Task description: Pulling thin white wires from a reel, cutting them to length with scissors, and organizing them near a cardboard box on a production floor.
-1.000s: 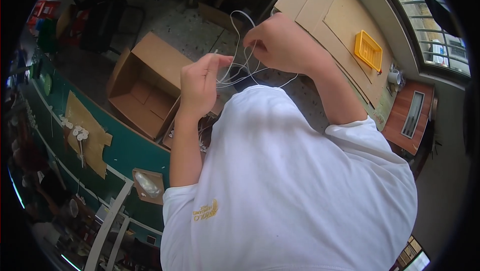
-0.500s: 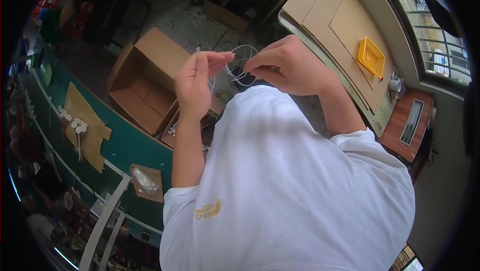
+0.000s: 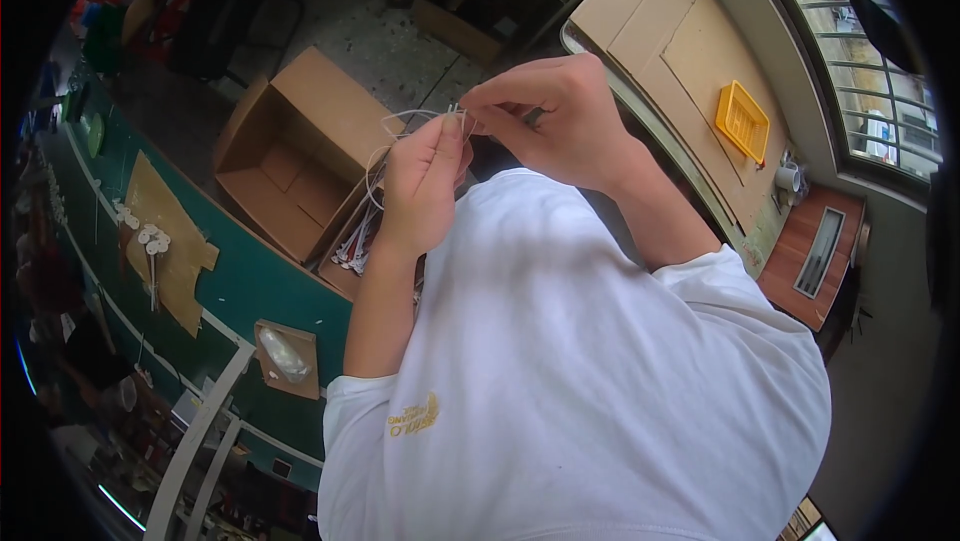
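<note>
My left hand (image 3: 425,181) is closed, with its thumb pressed over a thin white cable (image 3: 372,176). Loops of the cable stick out to the left of that hand. My right hand (image 3: 565,121) meets the left at the fingertips, pinching the cable near a short stretch of strands between the two hands. The cable's ends are too small to make out. Both hands are held up in front of my white shirt, left of an open cardboard box's far side being partly behind my left hand.
The open cardboard box (image 3: 335,111) stands beside a green work surface (image 3: 250,286). Below its edge is a smaller box of white and red pieces (image 3: 352,253). Brown paper with white discs (image 3: 152,241) lies at left. At right, a yellow basket (image 3: 741,121) rests on a cardboard-covered table.
My hands have come together, the left moving right and closing its thumb on the cable. The cable loops that hung between the hands now stick out left of the left hand.
</note>
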`<act>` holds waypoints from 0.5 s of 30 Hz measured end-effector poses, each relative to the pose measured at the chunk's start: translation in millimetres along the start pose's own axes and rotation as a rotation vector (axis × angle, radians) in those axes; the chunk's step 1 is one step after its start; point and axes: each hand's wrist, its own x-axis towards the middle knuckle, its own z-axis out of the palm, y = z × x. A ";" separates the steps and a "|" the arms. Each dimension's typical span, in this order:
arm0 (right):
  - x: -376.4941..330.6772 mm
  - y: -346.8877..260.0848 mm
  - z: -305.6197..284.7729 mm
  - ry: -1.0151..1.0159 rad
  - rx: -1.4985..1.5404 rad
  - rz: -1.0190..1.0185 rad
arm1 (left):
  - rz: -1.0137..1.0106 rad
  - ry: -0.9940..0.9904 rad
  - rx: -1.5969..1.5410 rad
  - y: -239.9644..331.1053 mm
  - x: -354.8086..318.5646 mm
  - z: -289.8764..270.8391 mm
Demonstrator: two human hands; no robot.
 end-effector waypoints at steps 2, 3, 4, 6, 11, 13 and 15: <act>1.2 0.4 2.4 0.007 -0.004 -0.009 | 0.071 0.013 0.242 -0.3 -3.4 -4.3; 1.4 0.7 3.0 0.013 -0.007 -0.019 | 0.071 0.013 0.242 0.4 -4.0 -3.1; 1.3 1.0 2.7 0.013 -0.008 -0.019 | 0.165 0.050 0.369 2.1 -4.3 -0.8; 1.3 1.3 1.7 0.009 0.019 -0.097 | 0.261 0.094 0.500 4.5 -4.8 2.9; -4.2 1.1 2.9 0.029 0.171 -0.079 | 0.091 0.083 0.202 8.6 -7.0 8.8; -6.1 1.3 4.3 0.028 0.194 -0.074 | 0.101 0.080 0.158 2.8 -8.5 8.6; -8.7 5.3 7.2 -0.018 0.310 -0.079 | 0.110 0.077 0.115 2.9 -10.1 9.7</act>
